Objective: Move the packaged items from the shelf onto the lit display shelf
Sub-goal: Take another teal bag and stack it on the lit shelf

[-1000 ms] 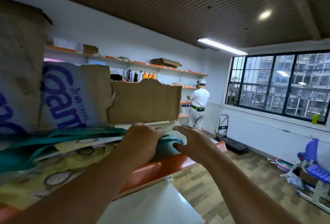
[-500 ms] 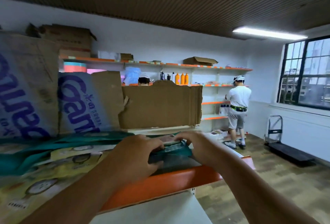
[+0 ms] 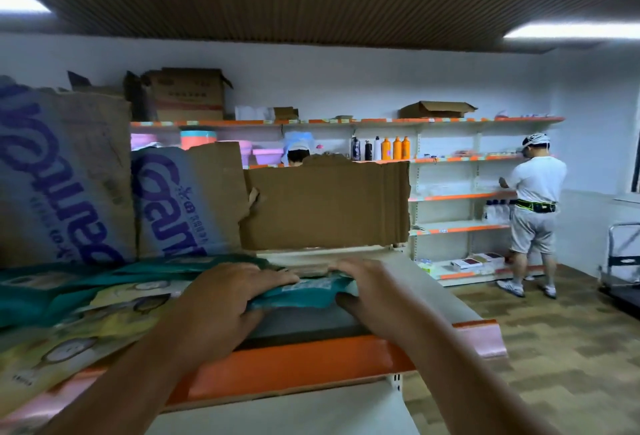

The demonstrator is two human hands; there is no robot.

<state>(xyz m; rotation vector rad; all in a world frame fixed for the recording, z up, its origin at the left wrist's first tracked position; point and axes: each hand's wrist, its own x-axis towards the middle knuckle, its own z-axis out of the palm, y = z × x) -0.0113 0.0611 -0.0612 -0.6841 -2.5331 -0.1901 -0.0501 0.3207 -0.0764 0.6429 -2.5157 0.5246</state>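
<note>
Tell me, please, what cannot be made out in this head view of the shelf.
Head view:
Print on the flat teal plastic packet: blurred, partly covered by the gripping left hand and right hand.
Purple lettering on the tall cardboard box: cut by left edge.
Person behind the torn brown cardboard sheet: only a white cap shows.

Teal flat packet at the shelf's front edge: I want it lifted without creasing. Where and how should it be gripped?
Grip the flat teal plastic packet by its two short ends, coming from the front: it lies flat by the orange shelf edge, so fingers go on top, thumbs beneath. The left hand and right hand hold it so.
</note>
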